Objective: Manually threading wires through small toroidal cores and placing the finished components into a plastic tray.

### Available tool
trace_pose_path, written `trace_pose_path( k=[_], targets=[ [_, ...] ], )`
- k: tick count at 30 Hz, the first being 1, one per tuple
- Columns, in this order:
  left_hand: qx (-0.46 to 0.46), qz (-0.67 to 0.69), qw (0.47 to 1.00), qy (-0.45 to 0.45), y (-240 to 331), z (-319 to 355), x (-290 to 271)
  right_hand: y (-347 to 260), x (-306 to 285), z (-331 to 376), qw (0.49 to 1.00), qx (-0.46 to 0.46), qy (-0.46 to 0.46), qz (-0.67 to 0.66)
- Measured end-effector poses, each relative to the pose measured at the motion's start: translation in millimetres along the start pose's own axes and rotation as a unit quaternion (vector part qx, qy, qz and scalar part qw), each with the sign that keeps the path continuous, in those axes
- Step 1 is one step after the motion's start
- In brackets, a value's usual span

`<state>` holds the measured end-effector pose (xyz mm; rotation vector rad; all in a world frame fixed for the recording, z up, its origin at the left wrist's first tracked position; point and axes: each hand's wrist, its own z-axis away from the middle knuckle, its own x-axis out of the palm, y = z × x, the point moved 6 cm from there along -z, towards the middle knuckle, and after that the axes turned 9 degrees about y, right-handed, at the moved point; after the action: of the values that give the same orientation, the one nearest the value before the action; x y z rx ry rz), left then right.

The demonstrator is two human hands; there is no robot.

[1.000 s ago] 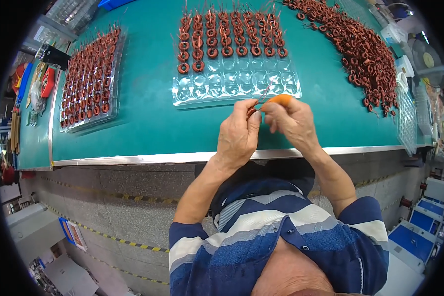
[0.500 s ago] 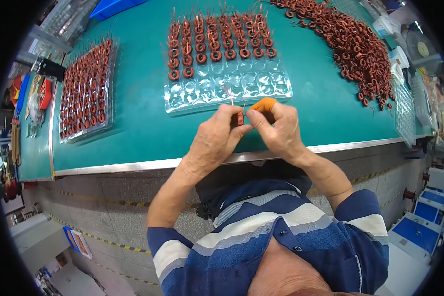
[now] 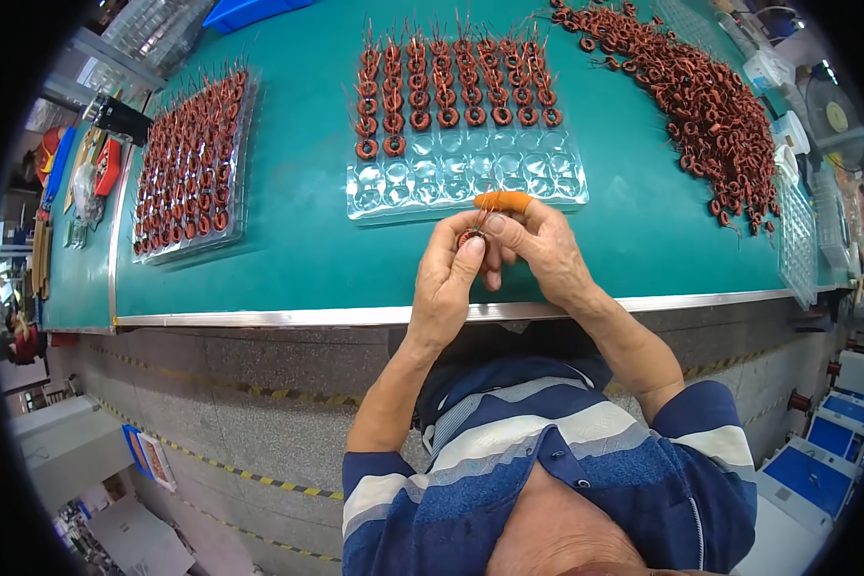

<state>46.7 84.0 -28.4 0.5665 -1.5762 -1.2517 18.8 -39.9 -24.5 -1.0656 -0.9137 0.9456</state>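
Note:
A small toroidal coil [image 3: 469,236] wound with copper-red wire sits between the thumb and fingers of my left hand [image 3: 447,278]. My right hand [image 3: 552,252], an orange cover on its index finger, meets the left one at the coil, with thumb and index closed near its wire leads. Exactly what the right fingertips pinch is too small to make out. Just beyond my hands lies a clear plastic tray [image 3: 422,197], its far rows filled with similar coils, leads upward, and its near pockets vacant except for two coils at the left.
On the left stands another clear tray [image 3: 235,226] packed with coils. A large heap of loose coils [image 3: 715,125] spreads over the right of the green table [image 3: 298,192]. More clear trays [image 3: 799,240] lie at the right edge. A blue bin [image 3: 254,12] is at the back.
The coil has turned from edge-on to tilted, its ring face now partly showing. My left hand has rotated more upright, and both hands have drawn closer together. The whole view has shifted slightly.

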Motion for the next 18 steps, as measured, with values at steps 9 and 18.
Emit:
trace_pose_path(
  k=[9,18],
  targets=[
    [-0.004,0.003,0.998,0.056,-19,-4,-9,7,6,-2,0.996,-0.08,0.042,-0.017],
    [0.014,-0.031,0.998,0.054,-19,-4,-9,-3,-4,-15,0.997,-0.046,0.045,-0.031]
  ],
)
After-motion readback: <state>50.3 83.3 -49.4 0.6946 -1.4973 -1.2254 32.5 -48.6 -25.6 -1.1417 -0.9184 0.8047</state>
